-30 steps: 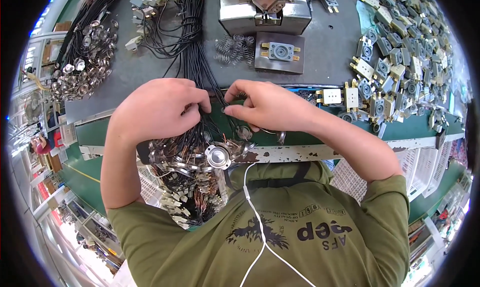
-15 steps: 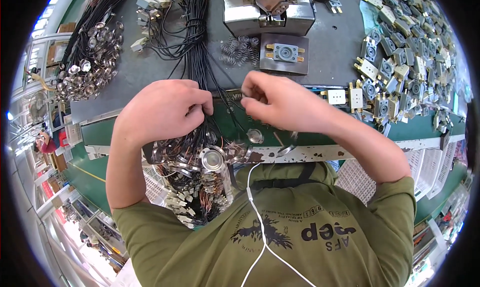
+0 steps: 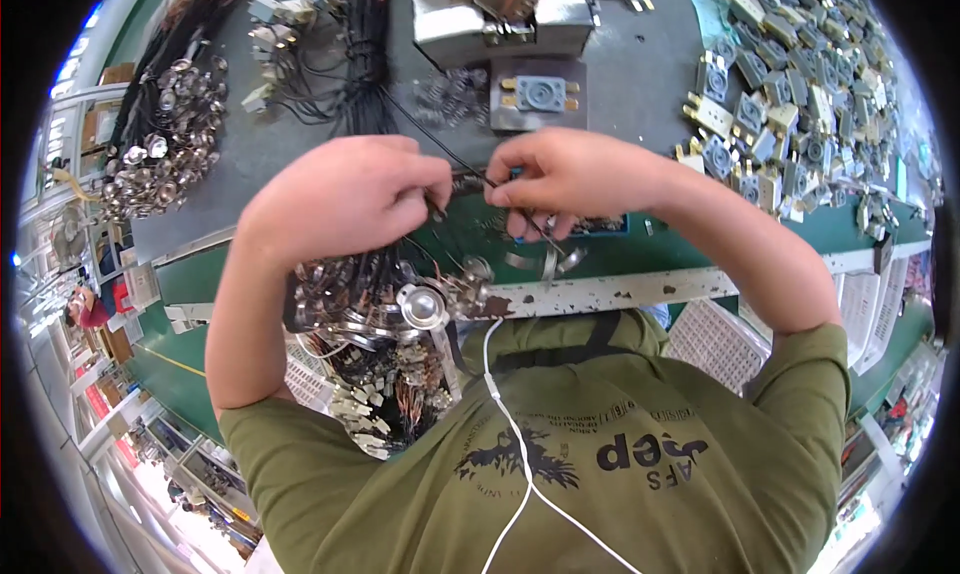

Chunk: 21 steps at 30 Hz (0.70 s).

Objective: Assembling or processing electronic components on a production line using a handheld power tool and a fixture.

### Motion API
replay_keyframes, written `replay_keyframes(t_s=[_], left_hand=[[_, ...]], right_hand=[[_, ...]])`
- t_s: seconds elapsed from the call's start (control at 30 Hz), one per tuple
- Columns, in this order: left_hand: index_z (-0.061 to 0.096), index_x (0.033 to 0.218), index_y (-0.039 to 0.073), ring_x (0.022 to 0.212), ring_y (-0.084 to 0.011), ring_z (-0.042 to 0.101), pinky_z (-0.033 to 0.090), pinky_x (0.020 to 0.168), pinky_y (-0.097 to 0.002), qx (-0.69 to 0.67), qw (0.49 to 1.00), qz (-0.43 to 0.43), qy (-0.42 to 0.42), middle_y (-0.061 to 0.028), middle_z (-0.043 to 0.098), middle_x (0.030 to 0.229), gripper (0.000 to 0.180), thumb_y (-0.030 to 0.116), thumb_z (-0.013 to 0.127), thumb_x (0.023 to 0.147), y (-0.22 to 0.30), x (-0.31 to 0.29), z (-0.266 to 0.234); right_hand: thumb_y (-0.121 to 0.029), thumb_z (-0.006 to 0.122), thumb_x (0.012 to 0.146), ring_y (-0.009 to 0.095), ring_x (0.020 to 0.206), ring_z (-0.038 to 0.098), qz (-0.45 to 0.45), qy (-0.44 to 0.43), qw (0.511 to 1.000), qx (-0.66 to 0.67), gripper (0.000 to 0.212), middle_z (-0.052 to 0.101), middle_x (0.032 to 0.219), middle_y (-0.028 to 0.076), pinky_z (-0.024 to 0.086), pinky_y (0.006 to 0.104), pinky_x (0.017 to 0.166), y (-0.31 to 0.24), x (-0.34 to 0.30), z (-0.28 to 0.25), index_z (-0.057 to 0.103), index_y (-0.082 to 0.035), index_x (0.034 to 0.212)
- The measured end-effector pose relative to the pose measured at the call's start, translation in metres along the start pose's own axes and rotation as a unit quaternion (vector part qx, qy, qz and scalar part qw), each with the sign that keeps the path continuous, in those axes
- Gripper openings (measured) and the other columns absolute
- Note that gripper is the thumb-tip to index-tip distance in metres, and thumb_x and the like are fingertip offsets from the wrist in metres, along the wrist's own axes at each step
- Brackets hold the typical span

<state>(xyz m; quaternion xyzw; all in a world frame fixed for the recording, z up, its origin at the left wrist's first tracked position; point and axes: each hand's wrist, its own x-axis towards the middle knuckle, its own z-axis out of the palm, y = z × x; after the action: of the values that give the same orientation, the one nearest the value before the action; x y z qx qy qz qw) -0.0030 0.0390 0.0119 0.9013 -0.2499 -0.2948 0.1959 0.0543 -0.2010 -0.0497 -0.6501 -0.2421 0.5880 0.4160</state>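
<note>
Over the bench's front edge, my right hand (image 3: 575, 179) pinches a black wire (image 3: 445, 149) that runs up and left to the big wire bundle (image 3: 366, 64). Below its fingers hang blurred shiny metal caps (image 3: 548, 264). My left hand (image 3: 345, 194) is closed beside the bundle, thumb and fingertips together on something small and dark that I cannot make out. Part of a coil spring shows between the hands. Under my left hand the wire ends carry a cluster of round metal caps (image 3: 423, 307).
Ahead stand a metal fixture (image 3: 500, 24) and a plate with a grey part with brass terminals (image 3: 540, 94), beside loose springs (image 3: 452, 96). Many similar parts (image 3: 770, 94) are heaped right. Another bundle with metal caps (image 3: 165, 154) lies left. A blue tray (image 3: 600, 232) sits below the bench top.
My right hand now has a black wire drawn taut from the bundle, its fingers lower and more spread. My left hand has shifted slightly right. The whole view has shifted a little.
</note>
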Motion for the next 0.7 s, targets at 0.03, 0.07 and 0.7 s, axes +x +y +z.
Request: replay_keyframes(t_s=[0.03, 0.07, 0.7], left_hand=[[0.071, 0.097, 0.010, 0.087, -0.0341, 0.067, 0.054, 0.079, -0.0459, -0.008, 1.000, 0.006, -0.005, -0.0141, 0.064, 0.083, 0.017, 0.014, 0.056, 0.088, -0.002, -0.001, -0.001], [0.071, 0.096, 0.010, 0.087, -0.0339, 0.067, 0.054, 0.079, -0.0456, -0.008, 1.000, -0.007, -0.012, -0.0140, 0.064, 0.083, 0.017, 0.014, 0.057, 0.088, -0.006, -0.006, -0.001], [0.067, 0.107, 0.001, 0.090, -0.0237, 0.068, 0.052, 0.079, -0.0325, -0.010, 0.945, 0.067, 0.321, -0.0084, 0.067, 0.096, 0.013, 0.002, 0.067, 0.094, 0.007, 0.035, -0.001]], right_hand=[[-0.025, 0.059, 0.105, 0.011, 0.074, 0.068, 0.009, 0.001, 1.000, 0.006, 0.031, 0.072, 0.086, 0.005, 0.057, 0.0282, 0.062, 0.001, -0.005, 0.002, 0.059, -0.003, 0.127], [-0.025, 0.059, 0.104, 0.011, 0.074, 0.068, 0.002, 0.013, 1.000, 0.011, 0.029, 0.073, 0.088, 0.006, 0.057, 0.0288, 0.063, -0.005, -0.012, 0.002, 0.061, -0.004, 0.125], [-0.015, 0.069, 0.094, 0.032, 0.076, 0.071, -0.121, 0.301, 0.869, -0.375, 0.027, 0.073, 0.091, 0.014, 0.056, 0.0404, 0.067, 0.005, -0.059, -0.013, 0.068, -0.007, 0.119]])
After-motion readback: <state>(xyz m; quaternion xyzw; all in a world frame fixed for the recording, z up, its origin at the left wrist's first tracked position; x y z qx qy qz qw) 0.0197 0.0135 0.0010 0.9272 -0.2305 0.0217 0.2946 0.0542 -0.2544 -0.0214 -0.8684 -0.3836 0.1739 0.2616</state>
